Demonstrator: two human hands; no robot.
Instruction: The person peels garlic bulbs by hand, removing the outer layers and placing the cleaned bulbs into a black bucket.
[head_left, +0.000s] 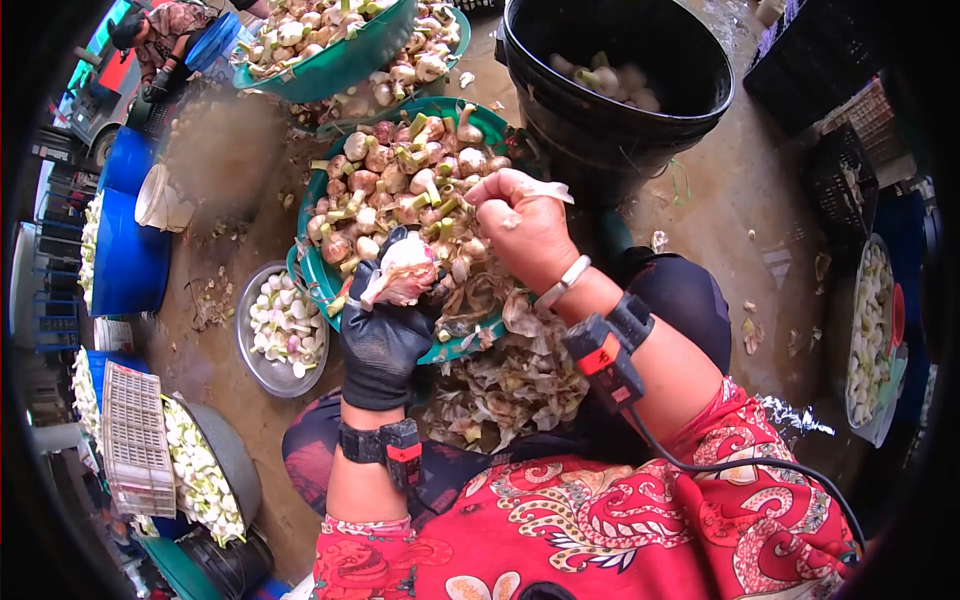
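Observation:
My left hand (pixel 378 352), in a black glove, is closed around a garlic bulb (pixel 402 272) with pinkish-white, partly loosened skin. To its right, my bare right hand (pixel 525 222) is curled with the fingers pressed together; what they hold, if anything, is hidden. A pale flake of garlic skin (pixel 548 190) clings to the right hand. Both hands are over a green basin (pixel 312 268) heaped with unpeeled garlic bulbs (pixel 385 180), many with cut green stems. Loose papery skins (pixel 510 385) lie in a pile between my legs, below the basin.
A metal bowl (pixel 247 345) of whitish cleaned garlic stands left. A black bucket (pixel 610 130) holding several bulbs stands beyond the right hand. Another green basin (pixel 335 62) of garlic is at the back. Blue tubs (pixel 135 250) line the left; another person (pixel 165 40) works far left.

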